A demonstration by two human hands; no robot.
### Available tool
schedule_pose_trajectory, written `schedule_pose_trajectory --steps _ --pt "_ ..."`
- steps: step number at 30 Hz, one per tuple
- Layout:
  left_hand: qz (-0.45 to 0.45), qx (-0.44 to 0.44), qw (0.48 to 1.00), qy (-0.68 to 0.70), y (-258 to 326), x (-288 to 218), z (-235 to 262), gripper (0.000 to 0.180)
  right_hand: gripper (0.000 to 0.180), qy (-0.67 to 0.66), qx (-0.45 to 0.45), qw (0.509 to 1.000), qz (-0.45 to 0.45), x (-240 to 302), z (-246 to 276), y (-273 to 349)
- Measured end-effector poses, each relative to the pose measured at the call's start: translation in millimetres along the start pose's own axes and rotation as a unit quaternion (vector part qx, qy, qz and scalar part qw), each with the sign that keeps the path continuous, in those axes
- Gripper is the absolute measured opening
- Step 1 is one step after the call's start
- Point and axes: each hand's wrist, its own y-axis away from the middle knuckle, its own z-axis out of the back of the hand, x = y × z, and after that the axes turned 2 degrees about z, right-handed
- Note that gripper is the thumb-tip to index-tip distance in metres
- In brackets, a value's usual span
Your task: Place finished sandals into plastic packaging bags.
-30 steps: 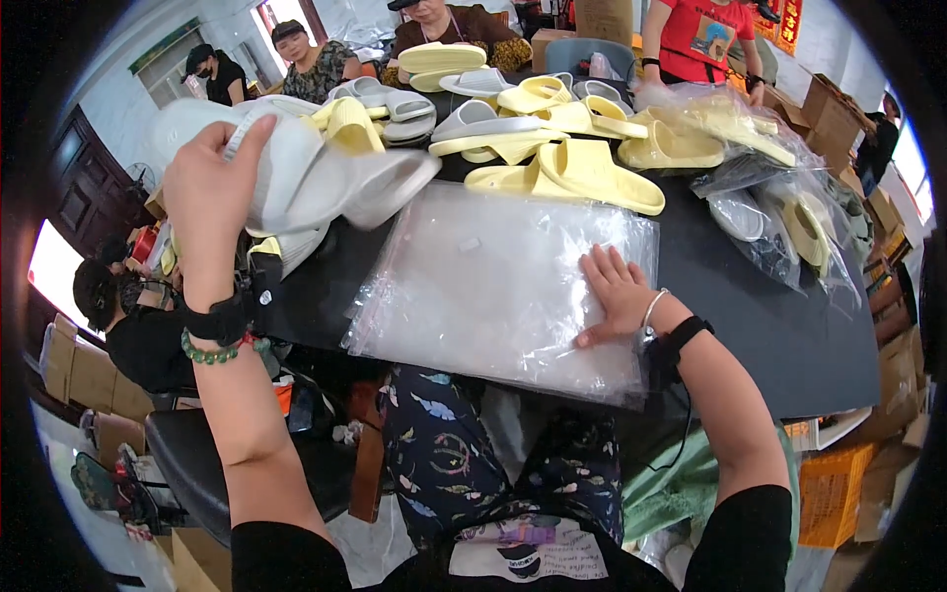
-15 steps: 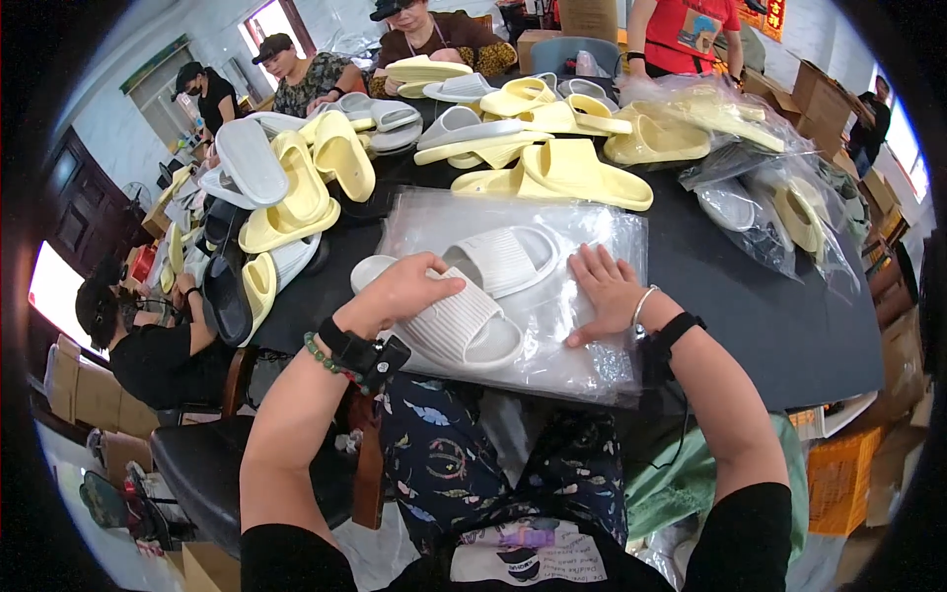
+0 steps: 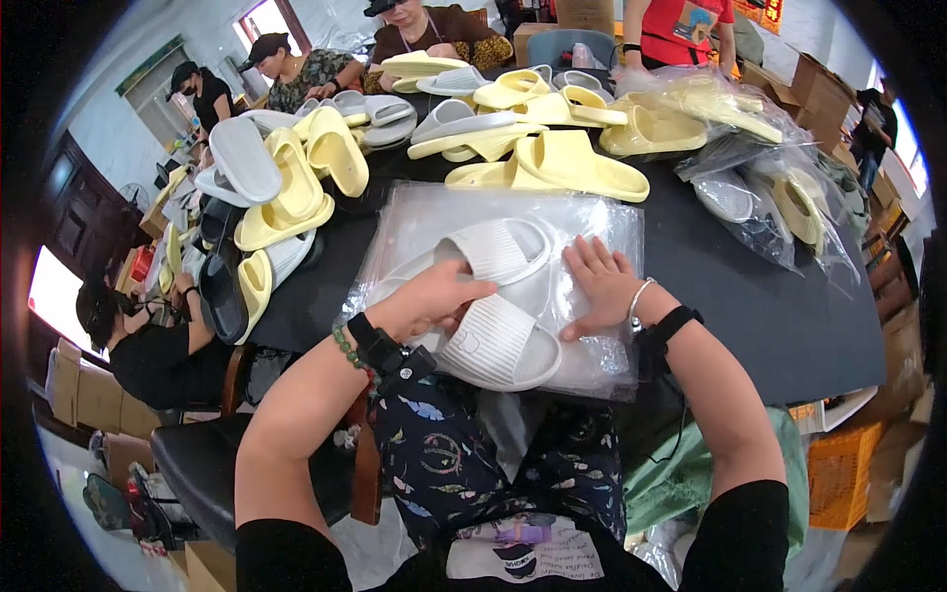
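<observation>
Two white slippers with ribbed straps lie on a stack of clear plastic bags (image 3: pixel 414 212) at the table's near edge. My left hand (image 3: pixel 439 294) is closed on the near slipper (image 3: pixel 488 340), its fingers curled at the heel side of the strap and partly hidden. The far slipper (image 3: pixel 483 252) lies just beyond that hand, its toe end toward the right. My right hand (image 3: pixel 604 288) rests flat on the bags to the right of both slippers, fingers spread, holding nothing.
Yellow and grey slippers (image 3: pixel 547 168) are heaped across the far side of the dark table (image 3: pixel 769 326) and at its left. Bagged slippers (image 3: pixel 730 202) lie at the right. Several people sit or stand around. An orange crate (image 3: pixel 843 479) stands low at the right.
My left hand has shifted right and taken the near slipper right and slightly toward me. The far slipper sits a little further left. My right hand stays flat on the bags.
</observation>
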Motion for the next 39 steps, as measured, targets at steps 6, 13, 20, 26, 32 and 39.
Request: schedule_pose_trajectory --steps 6,13,20,26,32,39 --pt "-0.043 -0.066 0.996 -0.042 -20 -3 2 0.024 0.136 0.0 -0.004 1.0 0.002 -4 -5 0" --pt "-0.115 -0.21 0.96 -0.145 -46 9 71 0.018 0.138 -0.002 -0.014 1.0 0.01 -3 -5 -1" --pt "-0.048 -0.289 0.943 -0.16 -46 23 118 0.02 0.137 -0.003 -0.015 1.0 0.01 -5 -7 1" --pt "-0.119 -0.262 0.946 -0.15 -13 -16 109 0.027 0.137 0.007 -0.008 1.0 0.001 -4 -5 1" --pt "-0.18 -0.143 0.9 -0.37 -19 6 118 0.038 0.138 0.005 0.001 1.0 -0.003 -3 -3 -2" --pt "-0.262 -0.263 0.797 -0.477 -23 30 88 0.045 0.138 0.004 -0.002 1.0 0.002 -4 -7 -2"
